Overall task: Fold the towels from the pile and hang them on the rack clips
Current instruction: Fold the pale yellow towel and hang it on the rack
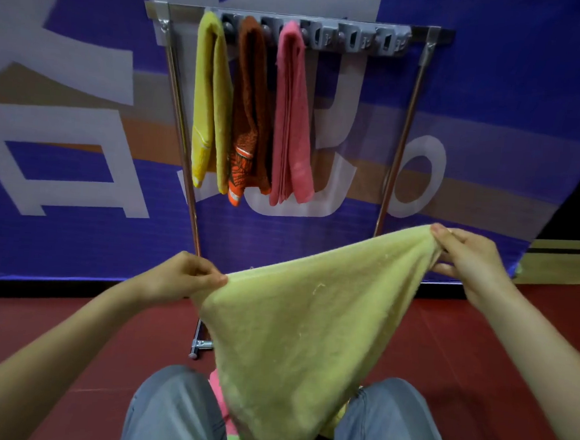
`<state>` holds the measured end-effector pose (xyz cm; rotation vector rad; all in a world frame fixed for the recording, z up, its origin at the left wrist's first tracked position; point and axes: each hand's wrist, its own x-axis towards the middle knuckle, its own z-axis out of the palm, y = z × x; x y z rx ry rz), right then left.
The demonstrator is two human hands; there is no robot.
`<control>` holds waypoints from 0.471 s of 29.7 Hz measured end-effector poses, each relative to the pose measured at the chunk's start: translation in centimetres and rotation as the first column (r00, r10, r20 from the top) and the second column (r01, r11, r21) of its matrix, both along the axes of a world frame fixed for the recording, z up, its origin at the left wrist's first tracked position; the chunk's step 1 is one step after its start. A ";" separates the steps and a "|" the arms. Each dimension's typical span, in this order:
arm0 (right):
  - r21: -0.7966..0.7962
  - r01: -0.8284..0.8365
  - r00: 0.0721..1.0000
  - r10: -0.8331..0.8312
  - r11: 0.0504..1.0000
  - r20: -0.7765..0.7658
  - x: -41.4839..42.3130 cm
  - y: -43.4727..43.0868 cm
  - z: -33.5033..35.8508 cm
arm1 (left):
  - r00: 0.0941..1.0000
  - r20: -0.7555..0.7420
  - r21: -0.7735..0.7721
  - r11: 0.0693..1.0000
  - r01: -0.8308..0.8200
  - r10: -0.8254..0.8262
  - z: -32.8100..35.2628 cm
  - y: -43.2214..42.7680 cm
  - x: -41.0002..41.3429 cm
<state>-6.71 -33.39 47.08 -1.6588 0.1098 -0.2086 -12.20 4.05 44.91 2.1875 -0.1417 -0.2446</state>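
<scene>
I hold a pale yellow-green towel (pixel 294 330) stretched out in front of me. My left hand (pixel 178 277) pinches its left corner and my right hand (pixel 468 256) pinches its right corner, held higher. The towel hangs down between my knees, hiding most of the pile; a pink and green bit of the pile (pixel 229 425) shows beneath it. Ahead stands the metal rack (pixel 400 148) with a grey clip bar (pixel 356 35) along its top. Three folded towels hang from the left clips: a yellow towel (pixel 209 104), a brown-orange towel (pixel 253 114) and a pink towel (pixel 290 116).
Several clips on the right part of the bar hold nothing. A blue banner (pixel 75 232) with large white letters stands behind the rack. The floor (pixel 479 343) is dark red. My knees in grey trousers (pixel 172 414) are at the bottom. The rack's foot (pixel 199 345) stands close before my knees.
</scene>
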 end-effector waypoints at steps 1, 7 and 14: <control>0.008 0.022 1.000 -0.022 1.000 -0.014 0.1 -0.3 -0.4 | 1.000 -0.020 -0.002 1.000 -0.021 0.021 -0.3 0.3 -0.1; 0.077 0.094 0.991 -0.086 0.993 -0.106 -1.0 0.9 -3.2 | 0.968 -0.110 -0.182 0.953 -0.241 0.224 -2.2 -1.0 -0.7; 0.056 -0.151 0.969 0.159 0.987 -0.190 -4.1 8.9 -6.5 | 0.944 -0.194 -0.359 0.877 -0.320 0.265 -4.1 -7.2 -0.3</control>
